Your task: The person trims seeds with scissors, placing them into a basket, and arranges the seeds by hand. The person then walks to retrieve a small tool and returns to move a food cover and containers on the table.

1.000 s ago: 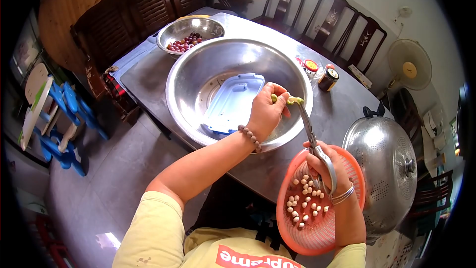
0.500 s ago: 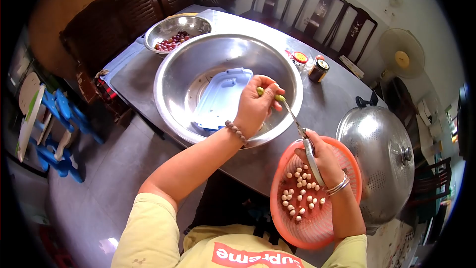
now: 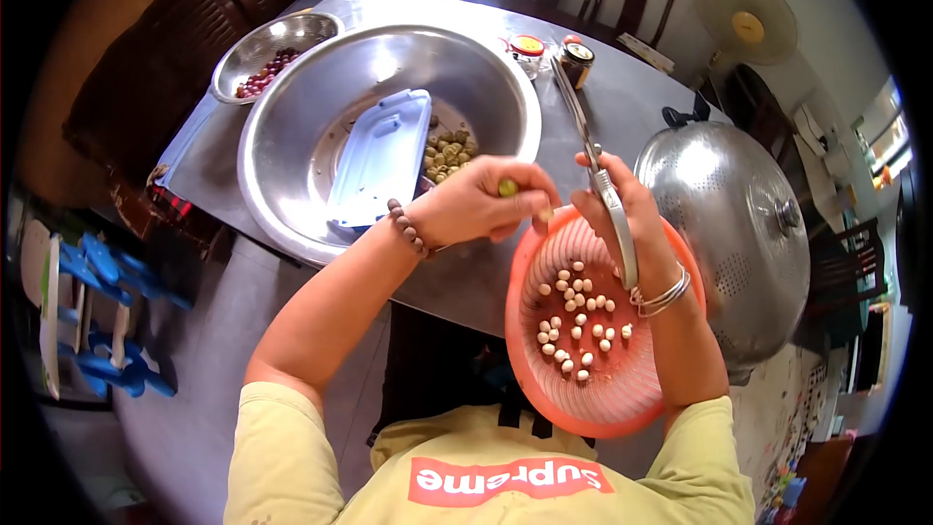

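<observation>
My left hand (image 3: 491, 199) is closed above the near rim of the big steel basin (image 3: 292, 58), with a green lotus seed (image 3: 507, 188) tucked in its curled fingers. Its fingertips pinch a small pale piece (image 3: 546, 216) over the edge of the pink plastic basket (image 3: 530, 369). In my right hand (image 3: 627, 214) is a pair of scissors (image 3: 614, 204), blades pointing up and away, apart from the seed. Several white peeled lotus seeds (image 3: 578, 321) lie in the basket under my right hand. Greenish husks (image 3: 449, 151) are heaped in the basin beside a light-blue plastic lid (image 3: 384, 156).
A smaller steel bowl of red grapes (image 3: 267, 73) stands at the back left of the table. Beyond the basin are a red-lidded jar (image 3: 528, 51) and a dark jar (image 3: 576, 63). A large perforated steel lid (image 3: 724, 233) sits right of the basket.
The scissors have come away from the green seed and now point upward. My left hand has moved from over the basin toward the basket. The view has shifted, showing the husks.
</observation>
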The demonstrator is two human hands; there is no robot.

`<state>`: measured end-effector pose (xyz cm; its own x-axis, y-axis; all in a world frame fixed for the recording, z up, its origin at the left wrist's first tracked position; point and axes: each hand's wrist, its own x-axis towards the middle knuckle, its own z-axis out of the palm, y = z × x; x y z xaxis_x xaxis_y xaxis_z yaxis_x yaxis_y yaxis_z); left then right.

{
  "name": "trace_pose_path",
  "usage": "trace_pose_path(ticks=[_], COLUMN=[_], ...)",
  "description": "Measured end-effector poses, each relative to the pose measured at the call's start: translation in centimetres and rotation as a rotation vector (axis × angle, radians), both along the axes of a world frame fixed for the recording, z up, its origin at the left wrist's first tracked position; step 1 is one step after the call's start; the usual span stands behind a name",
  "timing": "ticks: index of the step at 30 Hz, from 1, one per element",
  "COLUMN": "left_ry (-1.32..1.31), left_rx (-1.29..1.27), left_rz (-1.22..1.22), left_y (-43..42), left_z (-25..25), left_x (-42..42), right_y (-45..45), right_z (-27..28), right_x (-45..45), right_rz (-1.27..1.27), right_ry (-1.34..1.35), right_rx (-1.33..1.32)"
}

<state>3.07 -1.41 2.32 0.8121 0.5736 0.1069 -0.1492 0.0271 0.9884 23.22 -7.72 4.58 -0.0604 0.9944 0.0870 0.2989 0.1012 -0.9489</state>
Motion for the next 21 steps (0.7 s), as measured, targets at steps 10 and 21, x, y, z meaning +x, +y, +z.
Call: trace_pose_path(ticks=[10, 21], left_ry=[0.013, -0.260], left_rx=[-0.197, -0.694], left_rz=[0.125, 0.512], left_y=[0.5, 3.1], left_z=[-0.3, -1.5], left_x=[0.1, -1.3], right_y=[-0.2, 0.0], right_z=[0.2, 0.0], right_x=[-0.3, -2.0], right_rz=[0.014, 0.116], right_ry=[0.082, 0.102], right_rx=[-0.024, -0.100])
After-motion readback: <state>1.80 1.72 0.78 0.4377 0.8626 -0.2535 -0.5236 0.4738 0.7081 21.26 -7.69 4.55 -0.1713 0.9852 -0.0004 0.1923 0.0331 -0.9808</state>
